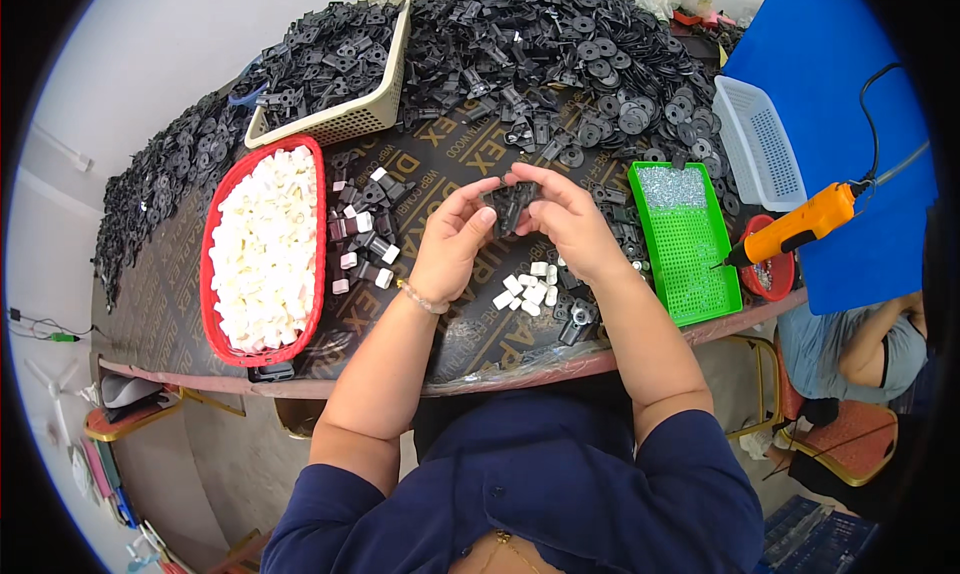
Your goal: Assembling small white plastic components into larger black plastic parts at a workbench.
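Both my hands meet over the middle of the table around a black plastic part (pixel 511 206). My left hand (pixel 455 236) pinches its left side between thumb and fingers. The fingers of my right hand (pixel 565 219) close on its right side, hiding some of it. Just below my hands lies a small pile of white plastic pieces (pixel 530 289). Left of my left hand, several black parts with white ends (pixel 365 236) are spread on the table. Near the front edge sits a black part with a round metal piece (pixel 578 319).
A red basket (pixel 210 264) of white pieces stands at left. Behind it is a cream basket (pixel 370 124) of black parts. Heaped black parts (pixel 500 49) cover the back. At right are a green tray (pixel 690 264) with small metal pieces, an orange electric screwdriver (pixel 810 222) and a white basket (pixel 765 154).
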The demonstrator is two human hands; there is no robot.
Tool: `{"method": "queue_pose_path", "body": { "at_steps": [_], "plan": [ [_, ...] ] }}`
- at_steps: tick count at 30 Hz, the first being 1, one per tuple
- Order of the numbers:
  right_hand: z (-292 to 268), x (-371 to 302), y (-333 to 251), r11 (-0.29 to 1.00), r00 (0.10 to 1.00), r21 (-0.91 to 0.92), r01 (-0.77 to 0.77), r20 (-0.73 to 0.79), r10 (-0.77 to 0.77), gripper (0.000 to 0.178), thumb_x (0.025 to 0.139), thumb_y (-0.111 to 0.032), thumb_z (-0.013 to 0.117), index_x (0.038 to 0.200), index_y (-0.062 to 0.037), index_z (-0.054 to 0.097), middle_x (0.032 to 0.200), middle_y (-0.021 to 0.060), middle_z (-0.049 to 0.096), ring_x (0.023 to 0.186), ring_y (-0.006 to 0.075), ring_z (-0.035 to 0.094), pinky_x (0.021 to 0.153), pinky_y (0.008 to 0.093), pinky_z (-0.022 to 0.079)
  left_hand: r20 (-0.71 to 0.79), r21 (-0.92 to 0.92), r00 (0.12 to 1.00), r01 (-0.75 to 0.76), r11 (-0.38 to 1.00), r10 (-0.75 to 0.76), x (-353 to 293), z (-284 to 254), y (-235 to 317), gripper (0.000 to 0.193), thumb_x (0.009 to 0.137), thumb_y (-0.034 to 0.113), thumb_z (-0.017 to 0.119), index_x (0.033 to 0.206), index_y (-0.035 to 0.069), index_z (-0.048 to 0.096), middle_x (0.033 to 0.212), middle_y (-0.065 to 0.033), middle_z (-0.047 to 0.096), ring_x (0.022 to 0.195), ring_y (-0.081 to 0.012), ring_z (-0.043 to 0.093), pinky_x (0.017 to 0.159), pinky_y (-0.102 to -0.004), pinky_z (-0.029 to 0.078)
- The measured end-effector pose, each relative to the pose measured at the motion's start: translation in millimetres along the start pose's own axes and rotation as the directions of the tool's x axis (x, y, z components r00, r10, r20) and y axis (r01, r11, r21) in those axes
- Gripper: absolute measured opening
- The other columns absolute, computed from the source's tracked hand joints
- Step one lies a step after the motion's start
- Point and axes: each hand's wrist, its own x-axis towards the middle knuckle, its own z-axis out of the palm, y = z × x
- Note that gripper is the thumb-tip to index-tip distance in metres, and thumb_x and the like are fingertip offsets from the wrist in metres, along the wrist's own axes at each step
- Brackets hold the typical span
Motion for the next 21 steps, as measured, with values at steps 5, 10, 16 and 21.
{"method": "queue_pose_path", "body": {
  "at_steps": [5,10,16,21],
  "plan": [
    [13.2,-5.9,-7.1,0.991,0.996,-0.096,0.088,-0.006,-0.089,0.050,0.091,0.004,0.061,0.140,0.0004,0.052,0.126,0.0101,0.060,0.093,0.0113,0.061,0.076,0.0261,0.052,0.043,-0.178,0.997,0.073,0.981,-0.067,-1.2,3.3,13.0,0.041,0.102,0.013,0.061,0.141,0.004,0.052,0.112,-0.0031,0.065,0.098,-0.0107,0.062,0.088,-0.0299,0.053],
    [9.8,-9.8,-13.0,0.891,0.993,-0.453,0.020,-0.091,-0.069,0.051,0.085,0.001,0.073,0.134,-0.0014,0.058,0.107,0.0065,0.065,0.091,0.0082,0.060,0.074,0.0252,0.051,0.136,-0.280,0.984,0.149,0.948,-0.115,-1.1,-2.0,12.2,0.037,0.102,0.014,0.061,0.136,0.005,0.053,0.116,-0.0057,0.066,0.102,-0.0140,0.065,0.089,-0.0345,0.056],
    [14.5,-6.8,-12.5,0.555,0.850,-0.719,0.419,0.096,-0.517,0.039,0.078,-0.007,0.080,0.115,-0.0022,0.069,0.107,0.0081,0.068,0.096,0.0173,0.063,0.083,0.0313,0.051,0.114,-0.370,0.987,0.146,0.918,-0.112,-1.6,-5.3,5.8,0.021,0.103,0.015,0.059,0.123,0.008,0.058,0.115,-0.0044,0.067,0.101,-0.0134,0.066,0.088,-0.0334,0.056],
    [15.2,-6.2,-12.2,0.415,0.808,-0.768,0.487,0.216,-0.549,0.040,0.075,-0.007,0.081,0.113,-0.0035,0.070,0.114,0.0123,0.069,0.108,0.0288,0.063,0.094,0.0383,0.050,0.129,-0.340,0.984,0.162,0.926,-0.125,-3.3,-5.5,6.6,0.019,0.104,0.014,0.058,0.122,0.008,0.060,0.116,-0.0039,0.068,0.102,-0.0129,0.066,0.087,-0.0330,0.056]
  ]
}}
